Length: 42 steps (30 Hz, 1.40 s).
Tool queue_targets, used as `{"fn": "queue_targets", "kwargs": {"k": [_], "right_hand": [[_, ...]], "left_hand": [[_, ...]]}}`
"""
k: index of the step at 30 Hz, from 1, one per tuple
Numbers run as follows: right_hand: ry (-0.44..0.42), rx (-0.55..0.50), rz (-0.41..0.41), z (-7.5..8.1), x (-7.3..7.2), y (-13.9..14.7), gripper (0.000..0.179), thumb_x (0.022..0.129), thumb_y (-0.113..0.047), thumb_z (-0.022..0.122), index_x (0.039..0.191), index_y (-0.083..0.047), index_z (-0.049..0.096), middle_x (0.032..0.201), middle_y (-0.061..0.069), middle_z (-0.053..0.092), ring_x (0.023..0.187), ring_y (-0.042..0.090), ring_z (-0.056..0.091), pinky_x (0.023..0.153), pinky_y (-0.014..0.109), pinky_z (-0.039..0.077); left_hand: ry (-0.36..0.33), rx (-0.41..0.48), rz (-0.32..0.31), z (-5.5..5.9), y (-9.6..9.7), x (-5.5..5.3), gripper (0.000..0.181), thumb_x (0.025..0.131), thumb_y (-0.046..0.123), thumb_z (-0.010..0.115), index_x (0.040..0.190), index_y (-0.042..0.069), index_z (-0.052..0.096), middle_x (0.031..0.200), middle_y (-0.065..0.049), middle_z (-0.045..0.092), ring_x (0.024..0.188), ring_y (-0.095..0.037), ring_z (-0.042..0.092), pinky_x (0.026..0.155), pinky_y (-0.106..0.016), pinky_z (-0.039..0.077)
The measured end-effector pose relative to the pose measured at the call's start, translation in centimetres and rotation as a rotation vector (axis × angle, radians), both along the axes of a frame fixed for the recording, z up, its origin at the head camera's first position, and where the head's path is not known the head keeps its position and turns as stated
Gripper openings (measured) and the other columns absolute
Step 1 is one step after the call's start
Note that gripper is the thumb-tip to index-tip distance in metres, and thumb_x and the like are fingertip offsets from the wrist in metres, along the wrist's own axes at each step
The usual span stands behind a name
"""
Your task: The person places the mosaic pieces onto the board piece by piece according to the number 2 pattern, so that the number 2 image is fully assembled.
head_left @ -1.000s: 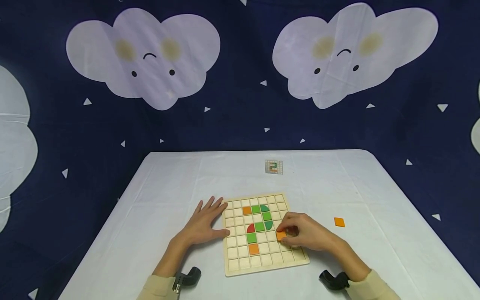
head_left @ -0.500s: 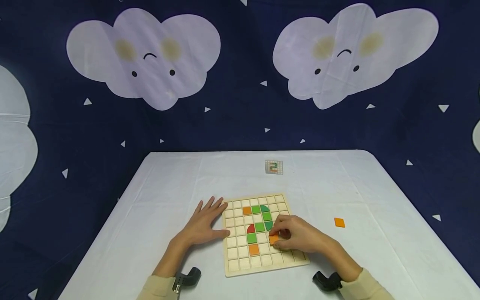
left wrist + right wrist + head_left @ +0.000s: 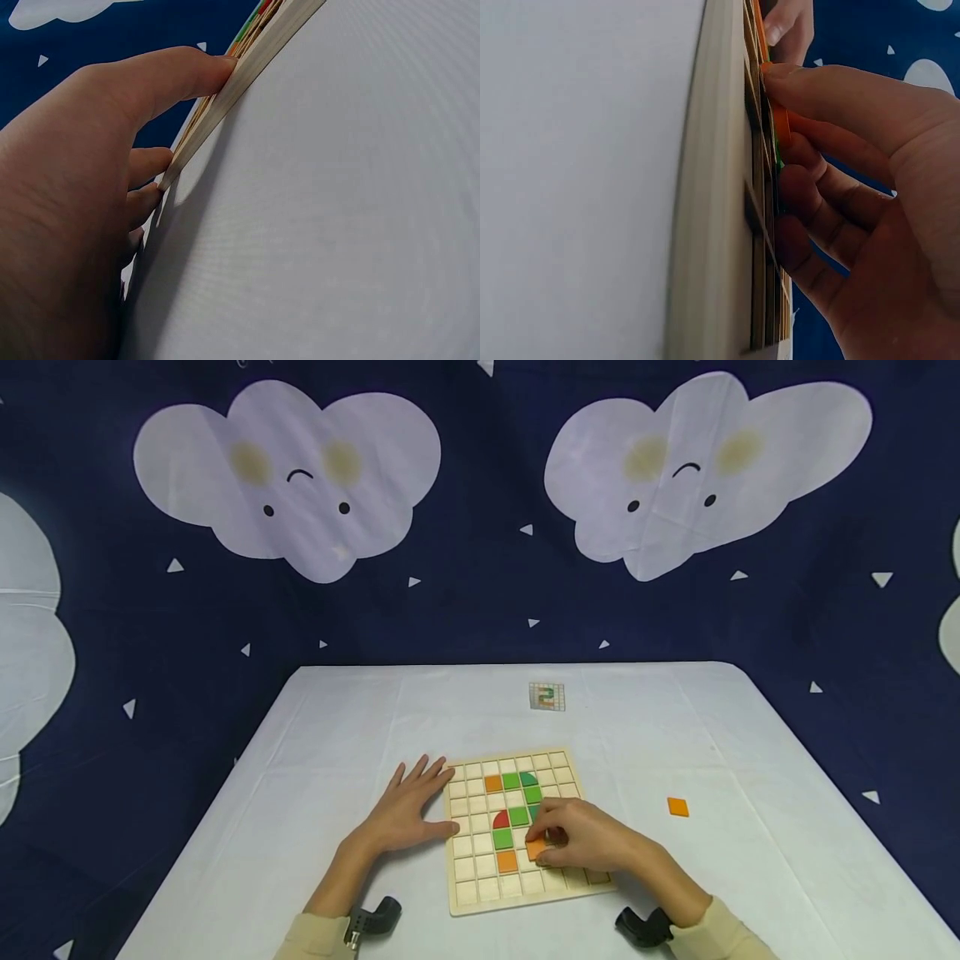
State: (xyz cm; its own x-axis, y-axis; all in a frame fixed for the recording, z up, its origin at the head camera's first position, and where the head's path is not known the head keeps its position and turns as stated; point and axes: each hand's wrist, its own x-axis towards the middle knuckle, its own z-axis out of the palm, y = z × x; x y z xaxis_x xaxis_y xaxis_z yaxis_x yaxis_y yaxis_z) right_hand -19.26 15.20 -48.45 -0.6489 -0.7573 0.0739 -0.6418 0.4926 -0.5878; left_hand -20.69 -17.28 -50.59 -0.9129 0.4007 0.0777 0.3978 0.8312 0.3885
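Observation:
A wooden grid board [image 3: 475,889] lies on the white table, with orange, green and red tiles set in some of its squares. Between thumb and fingers, my right hand [image 3: 588,837] pinches an orange square tile [image 3: 536,848] low over the board's grid, right of the orange tile [image 3: 507,861] in the lower rows. That pinched tile [image 3: 781,124] stands tilted against the grid in the right wrist view. My left hand [image 3: 405,810] lies spread at the board's left side, thumb and fingertips at its rim [image 3: 225,105]. The right hand covers some squares.
Another orange tile [image 3: 678,807] lies on the table to the right of the board. Behind the board is a small pattern card [image 3: 547,697]. A dark blue cloth with clouds [image 3: 480,610] hangs beyond the table's far edge.
My right hand has slid the pinched orange tile leftward and slightly nearer across the board, toward the lower orange tile. The left hand has stayed at the rim.

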Motion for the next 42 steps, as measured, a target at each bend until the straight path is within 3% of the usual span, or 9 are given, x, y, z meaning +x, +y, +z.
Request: {"fn": "queue_targets", "kwargs": {"k": [7,42], "right_hand": [[0.023,0.010,0.036,0.1,0.1,-0.6,0.016,0.084,-0.034,0.075,0.099,-0.030,0.072,0.091,-0.018,0.056,0.073,0.003,0.051,0.064,0.020,0.045],[0.053,0.033,0.052,0.7,0.6,-1.5,0.018,0.081,-0.037,0.077,0.098,-0.029,0.073,0.088,-0.017,0.056,0.071,0.004,0.050,0.063,0.020,0.043]], "left_hand": [[-0.005,-0.002,0.001,0.0,0.0,0.1,0.093,0.074,0.069,0.062,0.149,0.020,0.039,0.156,0.004,0.025,0.145,-0.020,0.009,0.116,-0.044,0.001],[-0.014,-0.014,-0.019,0.3,-0.2,-0.1,0.092,0.076,0.067,0.062,0.150,0.020,0.036,0.157,0.003,0.023,0.145,-0.020,0.007,0.116,-0.044,0.000]]}}
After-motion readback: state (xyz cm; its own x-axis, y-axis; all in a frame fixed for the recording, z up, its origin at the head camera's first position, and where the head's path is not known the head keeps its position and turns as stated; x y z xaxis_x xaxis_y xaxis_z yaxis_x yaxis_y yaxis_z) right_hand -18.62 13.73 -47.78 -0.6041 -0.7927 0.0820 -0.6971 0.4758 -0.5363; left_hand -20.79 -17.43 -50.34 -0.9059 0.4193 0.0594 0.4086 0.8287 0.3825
